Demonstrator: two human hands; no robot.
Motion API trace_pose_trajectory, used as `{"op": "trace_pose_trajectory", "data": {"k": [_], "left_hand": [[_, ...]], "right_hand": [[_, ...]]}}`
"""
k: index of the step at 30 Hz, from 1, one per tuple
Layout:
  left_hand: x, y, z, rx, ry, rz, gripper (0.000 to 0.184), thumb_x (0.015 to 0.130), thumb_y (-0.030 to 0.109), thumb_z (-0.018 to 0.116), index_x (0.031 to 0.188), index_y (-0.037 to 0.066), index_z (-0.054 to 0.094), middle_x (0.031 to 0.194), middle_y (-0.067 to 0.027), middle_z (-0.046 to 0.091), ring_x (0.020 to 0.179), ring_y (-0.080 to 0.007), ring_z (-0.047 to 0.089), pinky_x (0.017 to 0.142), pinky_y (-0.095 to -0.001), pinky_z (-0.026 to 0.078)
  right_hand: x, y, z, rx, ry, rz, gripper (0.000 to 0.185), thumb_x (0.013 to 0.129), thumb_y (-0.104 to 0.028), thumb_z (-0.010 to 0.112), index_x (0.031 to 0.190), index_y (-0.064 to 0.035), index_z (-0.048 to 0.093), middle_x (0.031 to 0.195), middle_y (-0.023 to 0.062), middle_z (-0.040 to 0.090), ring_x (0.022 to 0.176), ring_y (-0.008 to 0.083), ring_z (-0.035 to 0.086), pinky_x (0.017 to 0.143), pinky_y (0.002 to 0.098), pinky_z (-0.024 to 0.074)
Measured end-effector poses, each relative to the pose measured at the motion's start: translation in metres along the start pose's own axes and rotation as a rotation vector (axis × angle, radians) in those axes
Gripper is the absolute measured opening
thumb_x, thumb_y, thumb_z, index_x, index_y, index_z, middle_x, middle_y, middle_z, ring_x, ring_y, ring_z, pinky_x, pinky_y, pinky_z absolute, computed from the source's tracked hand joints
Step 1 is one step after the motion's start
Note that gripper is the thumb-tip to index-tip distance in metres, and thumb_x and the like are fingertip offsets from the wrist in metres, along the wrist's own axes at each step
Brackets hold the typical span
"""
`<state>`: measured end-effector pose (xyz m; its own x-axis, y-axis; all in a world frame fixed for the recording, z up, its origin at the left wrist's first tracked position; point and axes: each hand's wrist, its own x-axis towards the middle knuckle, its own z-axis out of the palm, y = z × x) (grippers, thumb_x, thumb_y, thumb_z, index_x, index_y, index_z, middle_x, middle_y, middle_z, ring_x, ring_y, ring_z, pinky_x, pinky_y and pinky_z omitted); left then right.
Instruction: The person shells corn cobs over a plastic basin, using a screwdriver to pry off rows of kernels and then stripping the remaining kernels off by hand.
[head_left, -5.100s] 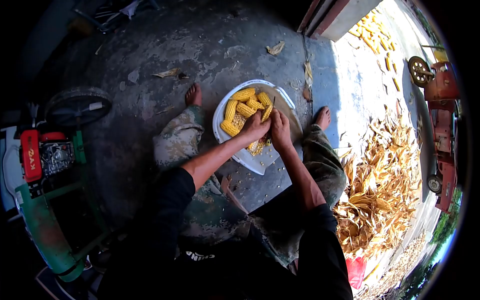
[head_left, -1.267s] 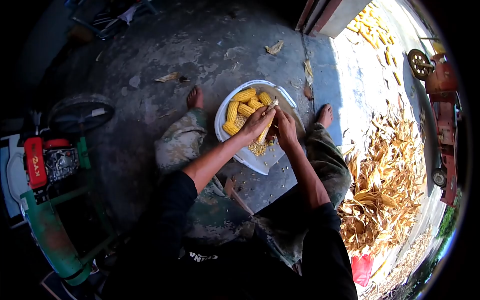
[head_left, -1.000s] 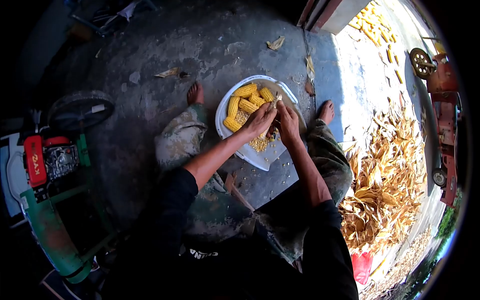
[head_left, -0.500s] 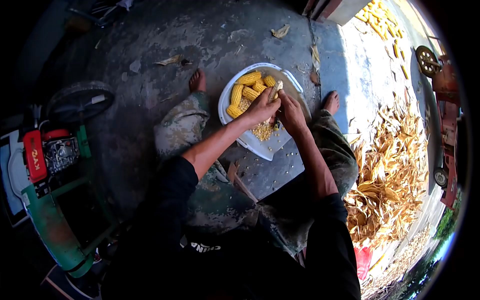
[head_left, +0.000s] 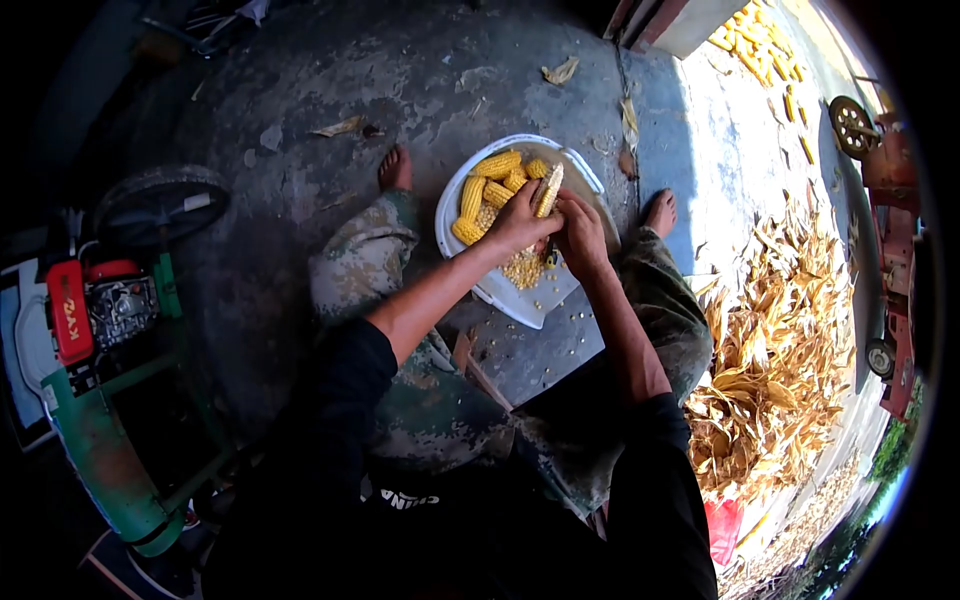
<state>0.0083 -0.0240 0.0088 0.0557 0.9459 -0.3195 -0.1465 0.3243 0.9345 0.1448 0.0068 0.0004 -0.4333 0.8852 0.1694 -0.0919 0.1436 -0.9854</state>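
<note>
My left hand [head_left: 515, 223] is wrapped around a partly stripped corn cob [head_left: 549, 190], which points up and away from me above the basin. My right hand [head_left: 581, 236] is closed with curled fingers against the lower right side of that cob; its fingertips are partly hidden. Beneath both hands stands a white basin [head_left: 446, 238]. Several whole yellow corn cobs [head_left: 472, 196] lie in its far left part, and loose kernels [head_left: 522, 271] are heaped nearer to me. A small dark item with a yellow part [head_left: 551, 258] shows below my hands, its kind unclear.
Stray kernels dot the floor between my legs. A green machine with a red engine cover [head_left: 68, 312] stands at left. Dry husks [head_left: 775, 370] are piled at right, with more corn cobs [head_left: 755, 45] beyond. A rusty red vehicle [head_left: 895, 240] is at the far right.
The cob has turned more upright, and a yellow kernel-covered side now shows. My right hand has shifted slightly down along it. The view has tilted a little.
</note>
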Motion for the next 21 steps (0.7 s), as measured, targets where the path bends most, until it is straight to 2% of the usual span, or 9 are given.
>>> {"op": "trace_pose_trajectory", "data": {"k": [1, 3, 5, 9, 10, 12, 18, 20, 21], "left_hand": [[0.000, 0.002, -0.001, 0.000, 0.001, 0.001, 0.036, 0.091, 0.012, 0.060, 0.124, 0.009, 0.046, 0.084, -0.0026, 0.055, 0.053, -0.0077, 0.051, 0.042, -0.0238, 0.041], [0.000, 0.006, -0.004, -0.213, -0.100, -0.114, 0.033, 0.095, 0.020, 0.056, 0.125, 0.009, 0.046, 0.086, -0.0024, 0.055, 0.056, -0.0083, 0.052, 0.044, -0.0240, 0.043], [-0.001, 0.010, -0.002, -0.228, -0.081, -0.125, 0.033, 0.096, 0.022, 0.053, 0.125, 0.009, 0.046, 0.086, -0.0023, 0.055, 0.057, -0.0084, 0.053, 0.045, -0.0243, 0.043], [-0.003, 0.007, -0.002, -0.175, -0.079, -0.119, 0.040, 0.099, 0.022, 0.051, 0.136, 0.009, 0.041, 0.082, -0.0018, 0.051, 0.059, -0.0084, 0.052, 0.046, -0.0247, 0.043], [-0.004, 0.006, -0.003, -0.181, -0.097, -0.133, 0.044, 0.100, 0.023, 0.051, 0.140, 0.010, 0.039, 0.081, -0.0016, 0.051, 0.058, -0.0082, 0.051, 0.046, -0.0247, 0.043], [-0.005, 0.004, -0.005, -0.178, -0.107, -0.118, 0.047, 0.100, 0.023, 0.051, 0.142, 0.010, 0.037, 0.080, -0.0017, 0.051, 0.057, -0.0083, 0.050, 0.045, -0.0246, 0.042], [-0.003, -0.007, -0.006, -0.171, -0.083, -0.071, 0.053, 0.099, 0.022, 0.055, 0.146, 0.011, 0.031, 0.080, -0.0028, 0.053, 0.054, -0.0085, 0.048, 0.044, -0.0246, 0.040], [-0.002, -0.009, -0.006, -0.146, -0.066, -0.059, 0.055, 0.099, 0.022, 0.055, 0.146, 0.011, 0.030, 0.081, -0.0032, 0.054, 0.054, -0.0085, 0.048, 0.043, -0.0248, 0.040], [-0.003, -0.009, -0.005, -0.154, -0.059, -0.061, 0.055, 0.098, 0.020, 0.056, 0.146, 0.012, 0.031, 0.082, -0.0032, 0.055, 0.054, -0.0083, 0.049, 0.043, -0.0245, 0.040]], "right_hand": [[0.000, -0.008, -0.003, -0.042, -0.028, 0.134, 0.034, 0.102, -0.025, 0.048, 0.118, 0.0046, 0.056, 0.097, 0.0102, 0.062, 0.078, 0.0183, 0.064, 0.068, 0.0321, 0.0556], [0.002, -0.014, -0.004, -0.085, -0.056, 0.269, 0.034, 0.101, -0.025, 0.048, 0.117, 0.0046, 0.056, 0.094, 0.0105, 0.061, 0.073, 0.0185, 0.063, 0.063, 0.0329, 0.0556], [0.007, -0.011, -0.004, 0.636, 0.086, 0.690, 0.035, 0.101, -0.028, 0.050, 0.113, 0.0039, 0.056, 0.089, 0.0106, 0.060, 0.064, 0.0185, 0.060, 0.055, 0.0334, 0.0534], [0.006, -0.017, 0.001, 0.494, 0.081, 0.740, 0.035, 0.101, -0.030, 0.050, 0.112, 0.0024, 0.057, 0.088, 0.0093, 0.060, 0.065, 0.0180, 0.060, 0.056, 0.0320, 0.0525], [0.004, -0.016, 0.000, 0.351, 0.043, 0.578, 0.035, 0.101, -0.031, 0.050, 0.113, 0.0021, 0.057, 0.089, 0.0086, 0.060, 0.069, 0.0176, 0.060, 0.059, 0.0315, 0.0526], [0.002, -0.014, -0.001, 0.206, 0.005, 0.416, 0.035, 0.101, -0.031, 0.051, 0.114, 0.0018, 0.056, 0.090, 0.0078, 0.060, 0.072, 0.0173, 0.061, 0.061, 0.0311, 0.0526], [0.003, -0.009, -0.005, 0.378, 0.005, 0.524, 0.032, 0.102, -0.027, 0.049, 0.114, 0.0024, 0.057, 0.093, 0.0077, 0.061, 0.083, 0.0175, 0.061, 0.072, 0.0318, 0.0525], [0.006, -0.005, -0.006, 0.685, 0.067, 0.755, 0.031, 0.102, -0.025, 0.048, 0.114, 0.0025, 0.056, 0.094, 0.0085, 0.061, 0.083, 0.0180, 0.061, 0.072, 0.0327, 0.0526], [0.005, -0.003, -0.006, 0.685, 0.067, 0.755, 0.031, 0.102, -0.025, 0.048, 0.114, 0.0025, 0.056, 0.094, 0.0085, 0.061, 0.083, 0.0180, 0.061, 0.072, 0.0327, 0.0526]]}}
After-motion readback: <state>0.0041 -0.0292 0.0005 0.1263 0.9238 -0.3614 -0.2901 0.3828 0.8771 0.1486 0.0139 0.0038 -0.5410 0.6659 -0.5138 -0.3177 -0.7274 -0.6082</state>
